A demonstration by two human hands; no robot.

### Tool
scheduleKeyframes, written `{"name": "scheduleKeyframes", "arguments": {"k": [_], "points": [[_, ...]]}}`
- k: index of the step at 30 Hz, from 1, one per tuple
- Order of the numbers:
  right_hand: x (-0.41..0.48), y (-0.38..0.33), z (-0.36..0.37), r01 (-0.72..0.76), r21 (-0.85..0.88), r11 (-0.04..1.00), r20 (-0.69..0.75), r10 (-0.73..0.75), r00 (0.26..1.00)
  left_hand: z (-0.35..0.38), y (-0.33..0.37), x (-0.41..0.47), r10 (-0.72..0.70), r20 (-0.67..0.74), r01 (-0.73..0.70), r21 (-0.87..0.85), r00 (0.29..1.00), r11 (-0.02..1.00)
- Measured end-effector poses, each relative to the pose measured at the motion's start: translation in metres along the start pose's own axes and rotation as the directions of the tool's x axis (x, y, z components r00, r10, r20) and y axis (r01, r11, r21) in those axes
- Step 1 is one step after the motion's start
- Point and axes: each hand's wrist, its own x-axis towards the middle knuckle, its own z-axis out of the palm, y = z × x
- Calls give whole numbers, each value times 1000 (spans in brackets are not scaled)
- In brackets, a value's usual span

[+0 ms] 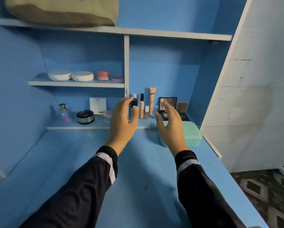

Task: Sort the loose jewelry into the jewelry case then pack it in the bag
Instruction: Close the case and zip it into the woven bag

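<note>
On the blue wooden desk (pixel 138 170), the closed mint-green plastic jewelry case (pixel 191 134) lies just behind the right hand (pixel 171 125). The left hand (pixel 123 122) is likewise spread and empty. The beige canvas bag (pixel 64 12) sits on the top shelf. Sorting and packing both appear to lie ahead.

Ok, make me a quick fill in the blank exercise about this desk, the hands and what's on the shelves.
1. The mint-green jewelry case sits at the ____ edge of the blue desk.
2. Its lid is ____, not open.
3. The beige bag lies on the ____ shelf.
4. The left hand and right hand hover open, holding ____.

Missing words: right; closed; top; nothing.
</note>
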Motion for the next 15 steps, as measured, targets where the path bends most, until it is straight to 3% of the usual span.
{"name": "scheduleKeyframes", "arguments": {"k": [7,15], "points": [[69,-112,32,202,147,968,-119,-185,975,-92,16,89,180,-266,-173,51,947,984],[154,-190,47,334,234,913,-175,-298,938,-164,12,181,267,-387,-220,160,883,962]]}}
